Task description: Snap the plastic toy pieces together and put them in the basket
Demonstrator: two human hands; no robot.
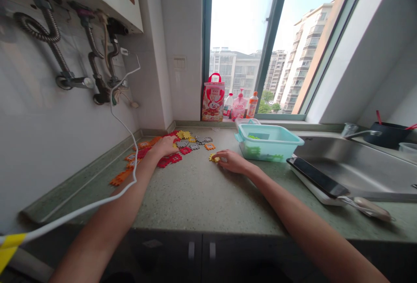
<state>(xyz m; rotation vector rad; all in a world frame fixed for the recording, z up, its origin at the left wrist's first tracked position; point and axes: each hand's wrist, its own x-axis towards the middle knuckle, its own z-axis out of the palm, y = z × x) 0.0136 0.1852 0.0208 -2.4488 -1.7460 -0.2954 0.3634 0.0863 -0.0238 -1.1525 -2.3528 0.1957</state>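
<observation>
My left hand (pixel 164 146) rests on a spread of flat, notched plastic building pieces at the left of the counter, its fingers stretched over them and their tips partly hidden. Around it lie red pieces (pixel 170 159), orange pieces (pixel 121 178), grey pieces (pixel 194 146) and yellow pieces (pixel 184 135). My right hand (pixel 232 162) is low over the middle of the counter, fingers closed on a yellow notched piece (pixel 213 158). A single orange piece (pixel 210 146) lies between the two hands. To the right, a translucent teal tub (pixel 272 144) holds some green pieces.
A white cable (pixel 125 187) crosses in front of my left forearm. Right of the tub are a dark phone (pixel 317 176) on a white object and a steel sink (pixel 365 166). A red-handled bag (pixel 213 100) and several bottles line the windowsill.
</observation>
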